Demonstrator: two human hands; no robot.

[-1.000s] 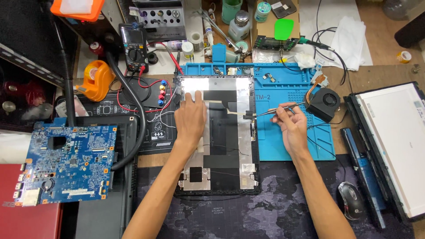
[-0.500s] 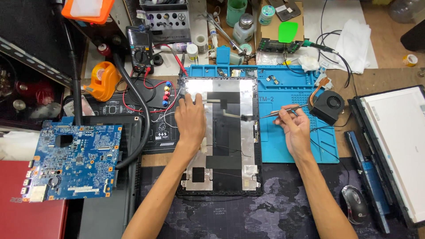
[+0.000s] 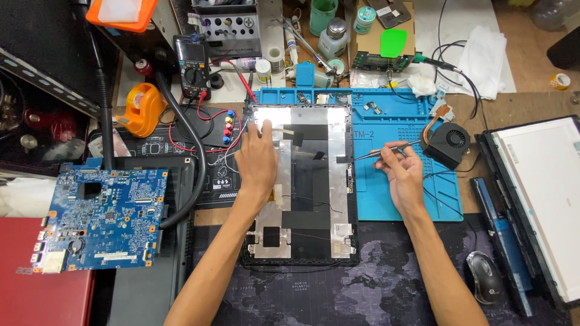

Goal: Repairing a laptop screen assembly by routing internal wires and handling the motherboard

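Note:
A laptop lid back panel [image 3: 314,181], lined with silver foil and black tape, lies in front of me, partly on a blue work mat [image 3: 393,193]. My left hand [image 3: 257,160] rests flat on the panel's upper left part, fingers reaching toward its top corner. My right hand [image 3: 402,172] hovers over the mat just right of the panel and grips metal tweezers [image 3: 386,151], whose tips point left toward the panel's right edge.
A blue motherboard [image 3: 99,220] lies at left on a black case. A black cooling fan [image 3: 447,145] sits right of the tweezers. A laptop screen [image 3: 544,193], a mouse [image 3: 483,276], a multimeter [image 3: 192,66], an orange tape dispenser [image 3: 142,108] and bottles [image 3: 332,36] surround the workspace.
My left hand has slid up the panel toward its top left corner. My right hand with the tweezers stays in about the same place over the mat.

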